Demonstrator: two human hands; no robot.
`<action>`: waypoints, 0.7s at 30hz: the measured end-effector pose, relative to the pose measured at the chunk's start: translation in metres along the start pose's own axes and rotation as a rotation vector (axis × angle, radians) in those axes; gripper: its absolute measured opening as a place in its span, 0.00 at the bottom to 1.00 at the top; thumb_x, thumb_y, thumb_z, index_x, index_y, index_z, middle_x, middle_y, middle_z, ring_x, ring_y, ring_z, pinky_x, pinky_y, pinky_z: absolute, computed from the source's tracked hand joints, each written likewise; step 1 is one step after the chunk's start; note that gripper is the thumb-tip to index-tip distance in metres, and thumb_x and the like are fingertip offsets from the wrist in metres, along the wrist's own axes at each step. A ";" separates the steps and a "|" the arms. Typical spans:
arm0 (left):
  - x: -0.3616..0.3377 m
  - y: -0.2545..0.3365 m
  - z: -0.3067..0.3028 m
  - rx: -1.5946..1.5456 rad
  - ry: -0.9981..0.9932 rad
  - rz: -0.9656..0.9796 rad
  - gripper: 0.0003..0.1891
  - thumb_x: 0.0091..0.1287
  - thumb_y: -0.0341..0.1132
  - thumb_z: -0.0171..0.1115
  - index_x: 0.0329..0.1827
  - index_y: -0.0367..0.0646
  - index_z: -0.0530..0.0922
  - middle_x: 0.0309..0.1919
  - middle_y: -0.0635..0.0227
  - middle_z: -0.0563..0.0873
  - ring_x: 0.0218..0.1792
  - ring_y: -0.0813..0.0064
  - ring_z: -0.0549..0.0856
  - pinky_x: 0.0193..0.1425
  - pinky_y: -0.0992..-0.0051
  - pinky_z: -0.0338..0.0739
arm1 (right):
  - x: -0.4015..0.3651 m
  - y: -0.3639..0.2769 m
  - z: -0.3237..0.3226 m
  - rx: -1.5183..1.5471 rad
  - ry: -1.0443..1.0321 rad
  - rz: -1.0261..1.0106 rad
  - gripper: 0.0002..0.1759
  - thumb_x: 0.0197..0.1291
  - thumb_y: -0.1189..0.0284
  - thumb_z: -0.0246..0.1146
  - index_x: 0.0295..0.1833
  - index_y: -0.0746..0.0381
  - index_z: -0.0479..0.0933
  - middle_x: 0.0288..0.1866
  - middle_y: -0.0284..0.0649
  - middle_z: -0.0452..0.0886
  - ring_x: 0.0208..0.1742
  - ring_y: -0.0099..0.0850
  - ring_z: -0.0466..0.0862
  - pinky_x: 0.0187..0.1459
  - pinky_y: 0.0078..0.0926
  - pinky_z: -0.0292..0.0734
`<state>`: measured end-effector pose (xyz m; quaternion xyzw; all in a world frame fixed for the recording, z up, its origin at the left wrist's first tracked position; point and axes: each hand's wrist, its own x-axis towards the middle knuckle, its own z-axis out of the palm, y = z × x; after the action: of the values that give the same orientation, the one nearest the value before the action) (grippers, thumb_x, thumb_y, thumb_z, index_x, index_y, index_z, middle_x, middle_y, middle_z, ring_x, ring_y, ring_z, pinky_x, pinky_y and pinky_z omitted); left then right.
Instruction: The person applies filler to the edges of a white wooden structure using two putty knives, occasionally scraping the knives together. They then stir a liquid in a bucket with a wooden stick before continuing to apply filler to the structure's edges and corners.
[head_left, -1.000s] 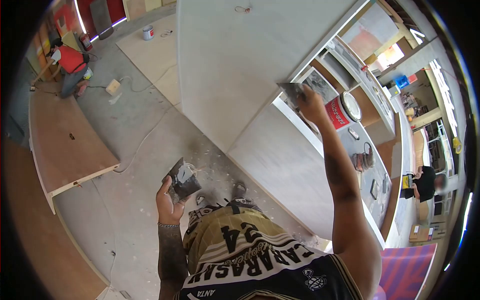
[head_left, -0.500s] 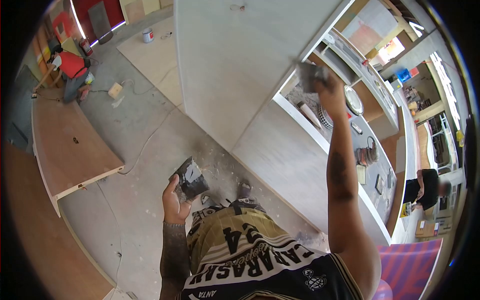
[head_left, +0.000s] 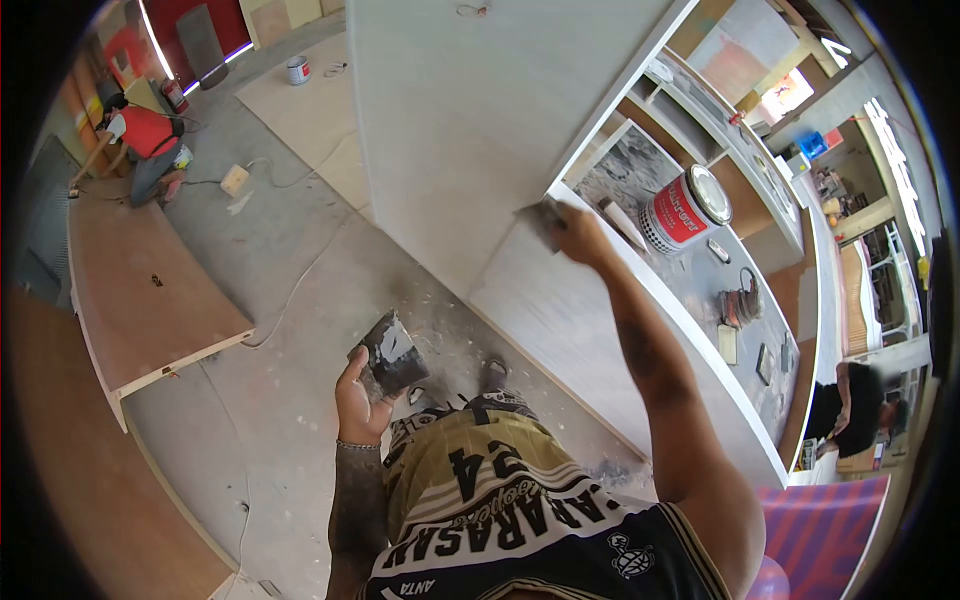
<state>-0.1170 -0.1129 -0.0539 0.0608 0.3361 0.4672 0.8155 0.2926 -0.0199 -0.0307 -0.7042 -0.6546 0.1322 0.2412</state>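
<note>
My left hand (head_left: pixel 361 400) grips a dark, square putty board (head_left: pixel 393 360) with a smear of whitish-grey filler on its face. It is held low in front of my body, above the floor. My right hand (head_left: pixel 582 236) is closed around a flat, dark putty knife (head_left: pixel 542 216). The knife's blade lies at the upper end of the lower whitish-grey panel (head_left: pixel 570 310), near the corner where it meets the tall grey panel (head_left: pixel 460 120). A red and white can (head_left: pixel 678 218) stands on the worktop just beyond my right hand, with a pale tube-like object (head_left: pixel 622 222) beside it.
Tools and a bundled cord (head_left: pixel 741 300) lie on the worktop (head_left: pixel 735 262). A person in a red vest (head_left: pixel 150 135) crouches by a brown panel (head_left: pixel 160 290) at left; another in black (head_left: pixel 855 408) is at right. A cable (head_left: pixel 290 295) crosses the floor.
My right hand has swung down and left with the putty knife, from above the worktop to the panel corner, uncovering the can. The left hand still holds the board, shifted only slightly.
</note>
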 end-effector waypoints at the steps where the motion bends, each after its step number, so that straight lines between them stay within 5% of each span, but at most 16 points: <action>1: -0.001 0.000 0.003 -0.010 -0.002 -0.003 0.13 0.74 0.40 0.54 0.57 0.47 0.77 0.47 0.67 0.87 0.44 0.70 0.89 0.38 0.70 0.86 | -0.017 -0.014 0.007 0.028 0.005 -0.039 0.11 0.56 0.70 0.61 0.43 0.65 0.77 0.33 0.57 0.82 0.37 0.52 0.85 0.38 0.44 0.77; 4: 0.002 0.000 0.006 -0.042 -0.006 -0.019 0.13 0.74 0.39 0.54 0.56 0.46 0.78 0.47 0.67 0.88 0.43 0.70 0.89 0.38 0.70 0.86 | -0.069 -0.081 0.018 0.298 0.032 -0.267 0.15 0.58 0.82 0.59 0.52 0.64 0.78 0.38 0.52 0.84 0.36 0.42 0.85 0.38 0.35 0.78; 5: 0.004 -0.001 0.006 -0.052 -0.007 -0.031 0.13 0.74 0.39 0.54 0.56 0.46 0.78 0.46 0.67 0.88 0.42 0.70 0.89 0.37 0.70 0.86 | -0.084 -0.116 0.014 0.503 -0.052 -0.287 0.30 0.52 0.88 0.57 0.63 0.61 0.75 0.55 0.51 0.82 0.51 0.47 0.85 0.47 0.37 0.82; 6: 0.007 -0.003 0.007 -0.053 0.003 -0.045 0.14 0.73 0.39 0.54 0.56 0.45 0.79 0.46 0.67 0.88 0.40 0.70 0.90 0.34 0.72 0.87 | -0.098 -0.128 0.025 0.501 0.035 -0.416 0.34 0.49 0.91 0.56 0.63 0.59 0.75 0.60 0.47 0.80 0.59 0.46 0.82 0.58 0.35 0.80; 8: 0.019 -0.010 0.002 -0.078 -0.010 -0.110 0.14 0.73 0.39 0.55 0.56 0.45 0.78 0.46 0.67 0.88 0.40 0.70 0.90 0.31 0.74 0.87 | -0.122 -0.156 0.029 0.522 0.034 -0.511 0.41 0.44 0.92 0.59 0.68 0.56 0.72 0.65 0.51 0.75 0.65 0.48 0.78 0.65 0.37 0.75; 11: 0.035 -0.019 0.002 -0.108 -0.053 -0.165 0.15 0.73 0.40 0.55 0.57 0.45 0.78 0.46 0.67 0.88 0.40 0.71 0.90 0.28 0.75 0.87 | -0.148 -0.150 0.070 0.539 -0.033 -0.539 0.42 0.45 0.91 0.58 0.70 0.55 0.70 0.65 0.54 0.75 0.64 0.50 0.77 0.62 0.37 0.77; 14: 0.033 -0.009 0.023 -0.011 -0.154 -0.126 0.15 0.73 0.40 0.55 0.57 0.45 0.79 0.49 0.68 0.88 0.44 0.70 0.89 0.32 0.72 0.87 | -0.182 -0.092 0.110 0.289 -0.304 -0.253 0.39 0.48 0.90 0.57 0.69 0.55 0.71 0.62 0.52 0.76 0.60 0.52 0.79 0.57 0.38 0.79; 15: 0.025 -0.006 0.044 0.110 -0.136 0.009 0.16 0.73 0.40 0.56 0.59 0.42 0.78 0.52 0.65 0.86 0.51 0.67 0.87 0.45 0.65 0.85 | -0.198 -0.077 0.115 0.293 -0.243 -0.164 0.38 0.48 0.89 0.57 0.68 0.55 0.72 0.62 0.52 0.76 0.59 0.52 0.79 0.57 0.39 0.79; 18: 0.042 -0.009 0.044 0.380 -0.172 0.153 0.20 0.74 0.40 0.55 0.61 0.35 0.76 0.53 0.60 0.84 0.55 0.63 0.84 0.61 0.60 0.77 | -0.233 -0.060 0.103 0.314 -0.101 0.089 0.35 0.49 0.87 0.56 0.66 0.56 0.73 0.61 0.51 0.77 0.56 0.53 0.80 0.55 0.41 0.79; 20: 0.068 -0.031 0.030 0.417 -0.194 0.042 0.18 0.75 0.38 0.54 0.59 0.34 0.77 0.53 0.61 0.84 0.54 0.67 0.83 0.60 0.64 0.78 | -0.243 -0.090 0.066 0.364 -0.038 0.260 0.33 0.49 0.87 0.56 0.65 0.57 0.73 0.61 0.50 0.77 0.57 0.53 0.80 0.56 0.42 0.78; 21: 0.079 -0.041 0.017 0.442 -0.177 -0.008 0.17 0.75 0.38 0.54 0.58 0.34 0.78 0.53 0.61 0.84 0.54 0.68 0.83 0.59 0.66 0.78 | -0.247 -0.095 0.059 0.308 -0.018 0.144 0.33 0.49 0.86 0.56 0.64 0.57 0.74 0.61 0.50 0.77 0.57 0.52 0.79 0.57 0.42 0.78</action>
<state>-0.0505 -0.0681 -0.0964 0.2769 0.3576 0.3719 0.8106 0.1545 -0.2508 -0.0640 -0.7028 -0.5766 0.2539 0.3303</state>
